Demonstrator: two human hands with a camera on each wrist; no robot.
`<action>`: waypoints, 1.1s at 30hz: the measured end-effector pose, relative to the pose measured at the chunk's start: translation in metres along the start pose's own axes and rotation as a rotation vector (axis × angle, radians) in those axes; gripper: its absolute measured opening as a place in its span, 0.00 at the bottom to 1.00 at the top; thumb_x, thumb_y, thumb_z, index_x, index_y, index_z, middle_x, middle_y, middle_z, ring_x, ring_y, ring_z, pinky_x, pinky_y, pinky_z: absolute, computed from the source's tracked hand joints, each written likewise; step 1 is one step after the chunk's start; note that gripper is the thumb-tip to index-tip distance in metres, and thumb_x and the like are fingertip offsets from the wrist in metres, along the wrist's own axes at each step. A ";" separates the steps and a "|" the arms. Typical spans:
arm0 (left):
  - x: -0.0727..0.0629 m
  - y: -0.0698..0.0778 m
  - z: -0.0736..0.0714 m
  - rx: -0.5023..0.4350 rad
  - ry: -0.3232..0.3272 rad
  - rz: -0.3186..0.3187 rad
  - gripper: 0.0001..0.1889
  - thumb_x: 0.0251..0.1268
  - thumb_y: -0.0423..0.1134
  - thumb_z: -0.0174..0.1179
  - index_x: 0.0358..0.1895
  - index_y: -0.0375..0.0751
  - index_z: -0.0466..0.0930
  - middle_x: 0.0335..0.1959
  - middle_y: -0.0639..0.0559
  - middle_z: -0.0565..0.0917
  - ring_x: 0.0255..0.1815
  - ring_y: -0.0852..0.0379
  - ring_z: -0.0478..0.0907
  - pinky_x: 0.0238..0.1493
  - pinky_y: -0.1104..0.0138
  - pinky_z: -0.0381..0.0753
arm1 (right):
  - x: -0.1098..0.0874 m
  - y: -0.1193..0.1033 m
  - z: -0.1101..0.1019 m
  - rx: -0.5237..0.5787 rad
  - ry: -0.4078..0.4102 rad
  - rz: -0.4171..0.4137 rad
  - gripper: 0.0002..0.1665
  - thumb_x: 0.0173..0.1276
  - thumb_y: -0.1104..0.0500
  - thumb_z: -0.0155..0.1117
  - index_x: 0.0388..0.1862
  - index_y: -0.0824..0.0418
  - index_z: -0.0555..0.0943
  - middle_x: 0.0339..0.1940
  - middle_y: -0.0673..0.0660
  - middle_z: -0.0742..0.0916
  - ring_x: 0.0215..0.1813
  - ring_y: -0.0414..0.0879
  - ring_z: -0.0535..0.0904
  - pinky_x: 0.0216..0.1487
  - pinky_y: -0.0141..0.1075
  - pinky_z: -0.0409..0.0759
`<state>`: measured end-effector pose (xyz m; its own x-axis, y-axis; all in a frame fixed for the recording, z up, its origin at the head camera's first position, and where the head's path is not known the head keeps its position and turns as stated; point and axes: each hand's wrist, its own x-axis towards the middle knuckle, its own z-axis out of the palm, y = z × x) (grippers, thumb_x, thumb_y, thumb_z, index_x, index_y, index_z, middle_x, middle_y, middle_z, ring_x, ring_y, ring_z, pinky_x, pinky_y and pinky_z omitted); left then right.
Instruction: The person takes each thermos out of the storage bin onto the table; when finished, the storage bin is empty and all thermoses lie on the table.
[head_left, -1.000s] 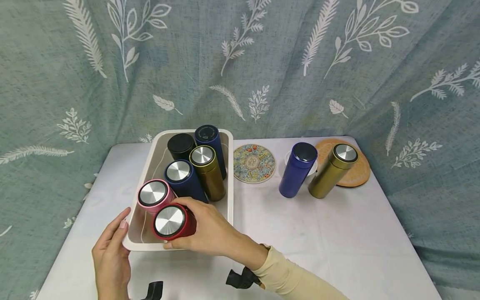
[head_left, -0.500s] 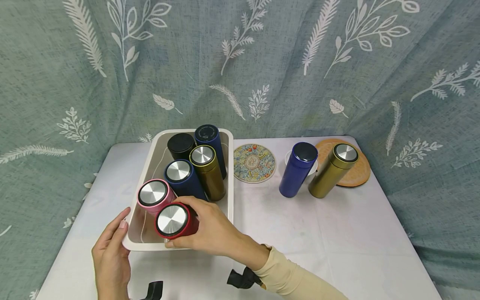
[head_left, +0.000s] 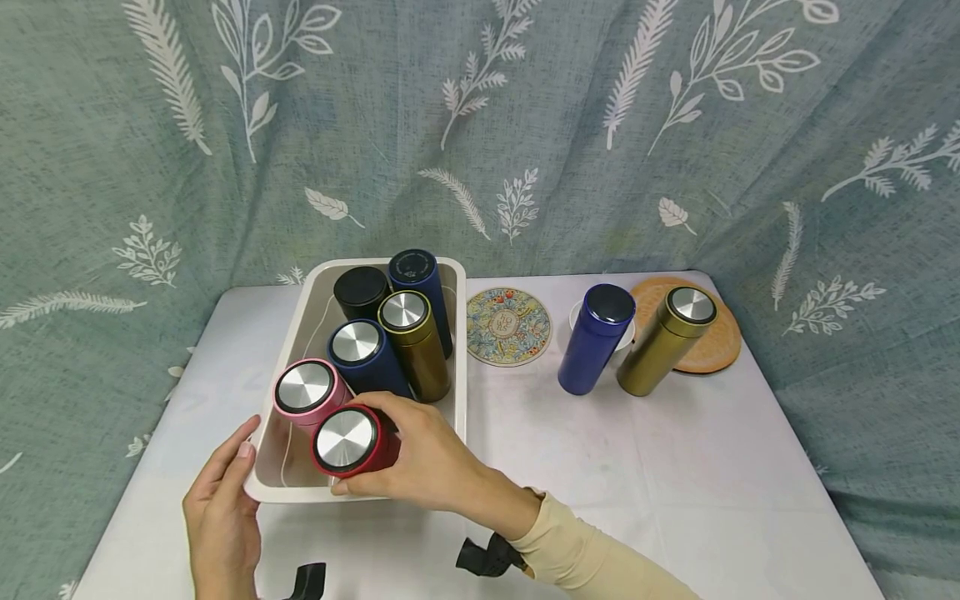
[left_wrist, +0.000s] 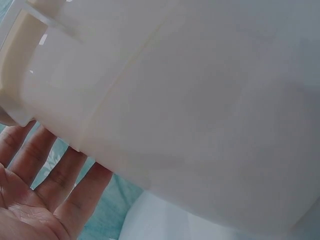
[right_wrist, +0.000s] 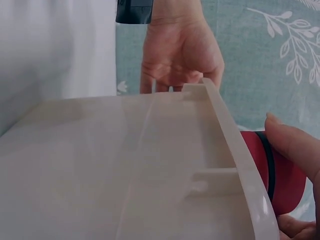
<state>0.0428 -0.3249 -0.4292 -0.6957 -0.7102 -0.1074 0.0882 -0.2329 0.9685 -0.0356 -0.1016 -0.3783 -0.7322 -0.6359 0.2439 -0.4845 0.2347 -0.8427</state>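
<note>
A red thermos flask (head_left: 347,440) with a shiny steel cap stands at the front of the cream plastic bin (head_left: 459,400). My right hand (head_left: 431,462) grips it round the upper part, fingers behind and thumb in front. In the right wrist view, the red flask (right_wrist: 290,185) shows past the bin's rim. On the bin's left front corner, my left hand (head_left: 225,508) rests with its fingers fairly straight; the left wrist view shows those fingers (left_wrist: 60,177) against the outer wall. A pink flask (head_left: 307,387) stands beside the red one.
Several more flasks fill the bin's rear: blue (head_left: 360,354), gold (head_left: 416,350), black (head_left: 362,290) and dark blue (head_left: 420,279). To the right stand a blue flask (head_left: 592,346) and a gold flask (head_left: 660,350). A patterned round mat (head_left: 508,327) and orange round board (head_left: 716,346) lie behind.
My right hand and the red flask have shifted slightly right, and the flask's cap shows a little farther back. The left hand stays on the bin's corner.
</note>
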 end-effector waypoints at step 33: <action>0.001 0.001 0.000 -0.026 -0.010 0.003 0.21 0.72 0.34 0.60 0.64 0.29 0.76 0.57 0.54 0.85 0.60 0.60 0.79 0.40 0.73 0.86 | -0.003 -0.019 -0.036 0.222 0.095 -0.024 0.43 0.47 0.55 0.85 0.63 0.48 0.76 0.57 0.46 0.85 0.56 0.35 0.81 0.58 0.31 0.82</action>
<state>0.0422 -0.3261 -0.4288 -0.7026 -0.7042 -0.1020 0.1088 -0.2480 0.9626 -0.0418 -0.0779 -0.3452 -0.7686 -0.5648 0.3003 -0.3928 0.0461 -0.9185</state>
